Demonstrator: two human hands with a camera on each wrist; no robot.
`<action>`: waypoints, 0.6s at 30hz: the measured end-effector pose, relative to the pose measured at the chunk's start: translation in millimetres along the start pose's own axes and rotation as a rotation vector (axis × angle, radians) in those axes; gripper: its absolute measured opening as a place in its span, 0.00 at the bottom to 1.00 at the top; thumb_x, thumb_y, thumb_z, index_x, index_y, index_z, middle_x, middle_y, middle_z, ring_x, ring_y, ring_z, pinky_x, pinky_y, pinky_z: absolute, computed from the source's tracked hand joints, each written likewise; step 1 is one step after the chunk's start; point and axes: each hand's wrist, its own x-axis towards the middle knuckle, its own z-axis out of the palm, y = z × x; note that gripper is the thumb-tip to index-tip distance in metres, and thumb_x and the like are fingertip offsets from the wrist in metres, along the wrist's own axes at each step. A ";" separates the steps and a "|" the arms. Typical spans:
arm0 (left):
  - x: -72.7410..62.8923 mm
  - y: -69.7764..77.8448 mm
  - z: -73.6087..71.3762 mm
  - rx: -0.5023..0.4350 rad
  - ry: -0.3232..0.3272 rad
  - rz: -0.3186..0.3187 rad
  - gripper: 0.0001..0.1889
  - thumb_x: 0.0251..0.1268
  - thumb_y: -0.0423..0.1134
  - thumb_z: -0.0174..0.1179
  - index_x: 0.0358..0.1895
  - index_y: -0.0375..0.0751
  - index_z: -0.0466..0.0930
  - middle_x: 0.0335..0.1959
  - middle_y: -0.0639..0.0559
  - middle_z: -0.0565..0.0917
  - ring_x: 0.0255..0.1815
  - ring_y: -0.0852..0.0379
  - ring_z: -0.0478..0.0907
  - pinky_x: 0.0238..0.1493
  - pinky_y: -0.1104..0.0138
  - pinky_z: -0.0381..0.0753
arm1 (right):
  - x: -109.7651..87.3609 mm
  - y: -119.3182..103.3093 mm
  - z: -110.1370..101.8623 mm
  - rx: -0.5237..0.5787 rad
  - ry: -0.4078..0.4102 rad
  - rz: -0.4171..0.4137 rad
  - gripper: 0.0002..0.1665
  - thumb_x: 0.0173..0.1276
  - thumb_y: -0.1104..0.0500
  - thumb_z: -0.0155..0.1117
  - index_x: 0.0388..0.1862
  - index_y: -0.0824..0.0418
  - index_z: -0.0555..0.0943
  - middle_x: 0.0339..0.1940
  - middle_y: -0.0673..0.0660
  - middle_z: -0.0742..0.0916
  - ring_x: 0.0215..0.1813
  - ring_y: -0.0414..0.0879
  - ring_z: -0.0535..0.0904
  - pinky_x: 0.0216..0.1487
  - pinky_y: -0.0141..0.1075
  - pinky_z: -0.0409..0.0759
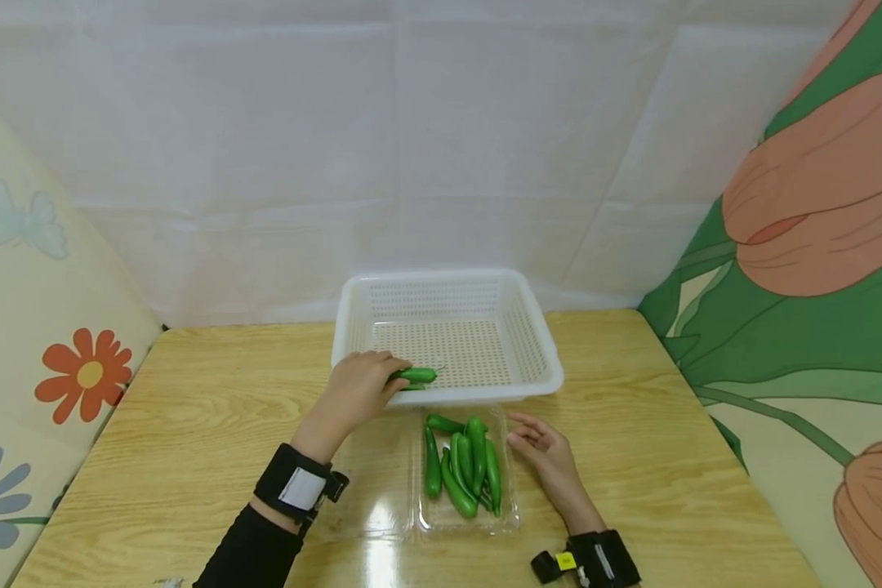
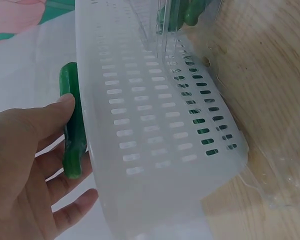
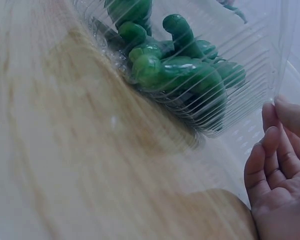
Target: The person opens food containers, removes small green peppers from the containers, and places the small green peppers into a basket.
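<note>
My left hand (image 1: 360, 388) reaches over the near left rim of a white perforated basket (image 1: 540, 351). Between its thumb and fingers it holds a green chili pepper (image 2: 72, 120), just inside that rim. A little more green shows beneath this pepper in the head view, and green shows through the basket's wall holes in the left wrist view. My right hand (image 1: 547, 457) is at the far right corner of a clear plastic clamshell box (image 1: 513, 510), thumb and forefinger pinching its edge (image 3: 276, 95). Several green chili peppers (image 1: 476, 457) lie in the box.
The box's clear lid (image 1: 382, 482) lies folded out to the left on the wooden table (image 1: 213, 408). A white sheet (image 1: 265, 163) hangs behind the basket. Printed cloths with flowers stand along the left and right table edges.
</note>
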 end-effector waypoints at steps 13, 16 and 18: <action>0.1 -4.1 5.9 0.101 -0.025 -0.006 0.13 0.68 0.43 0.64 0.52 0.44 0.85 0.43 0.50 0.86 0.41 0.50 0.82 0.39 0.58 0.79 | 0.6 -0.2 0.1 -0.004 0.006 0.017 0.23 0.68 0.68 0.64 0.61 0.76 0.74 0.34 0.48 0.85 0.38 0.37 0.81 0.42 0.26 0.78; -0.1 -4.9 7.2 0.104 -0.020 -0.005 0.13 0.68 0.42 0.64 0.52 0.44 0.85 0.43 0.50 0.85 0.41 0.50 0.82 0.39 0.58 0.79 | 0.5 -0.2 0.2 -0.005 0.005 0.016 0.23 0.68 0.68 0.64 0.61 0.76 0.74 0.34 0.49 0.85 0.38 0.37 0.81 0.42 0.26 0.78; -0.4 -5.4 8.0 0.101 -0.019 -0.002 0.13 0.68 0.42 0.64 0.52 0.44 0.85 0.44 0.50 0.85 0.41 0.50 0.82 0.39 0.58 0.79 | 0.4 -0.2 0.2 -0.006 0.005 0.014 0.23 0.69 0.69 0.64 0.61 0.76 0.74 0.34 0.49 0.85 0.38 0.37 0.81 0.42 0.26 0.79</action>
